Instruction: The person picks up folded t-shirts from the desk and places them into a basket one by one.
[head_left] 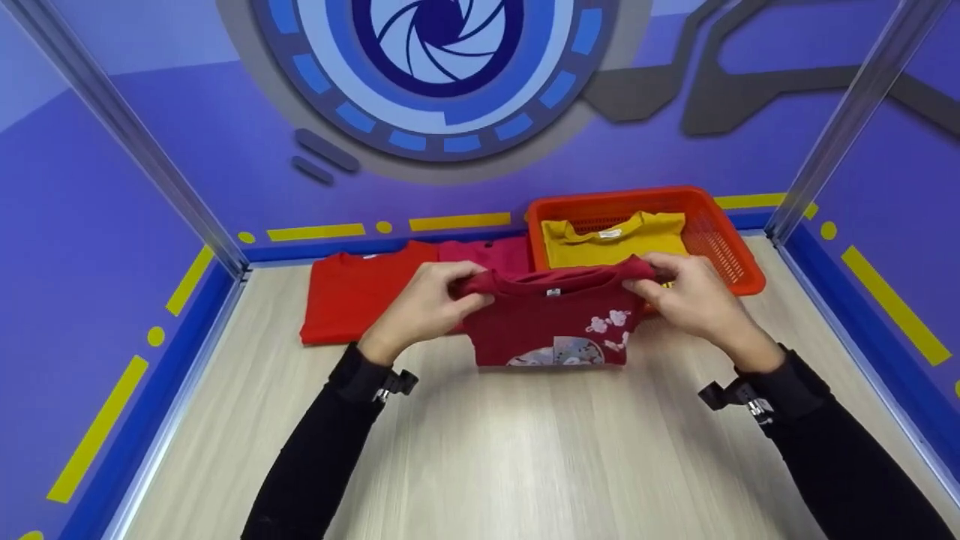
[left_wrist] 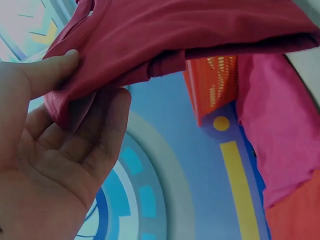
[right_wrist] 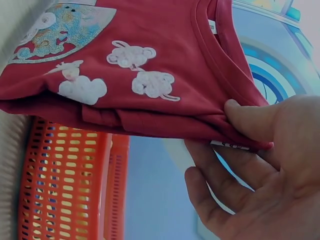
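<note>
A dark red T-shirt (head_left: pixel 551 319), folded and printed with pale flowers, hangs upright between both hands above the table. My left hand (head_left: pixel 435 300) pinches its left shoulder; in the left wrist view the thumb lies on top and the fingers are beneath the cloth. At the other shoulder my right hand (head_left: pixel 694 296) pinches the fabric beside the neckline, and the right wrist view shows the white flower print (right_wrist: pixel 152 84). Behind the shirt stands an orange-red basket (head_left: pixel 724 255) with a folded yellow shirt (head_left: pixel 622 244) in it. The basket's front is partly hidden by the shirt.
A folded bright red shirt (head_left: pixel 360 296) lies on the table at the back left. Beside it is a pink folded garment (head_left: pixel 487 255), partly covered from view. Blue-purple panels (head_left: pixel 180 150) wall the wooden table (head_left: pixel 540 450) at the back and both sides.
</note>
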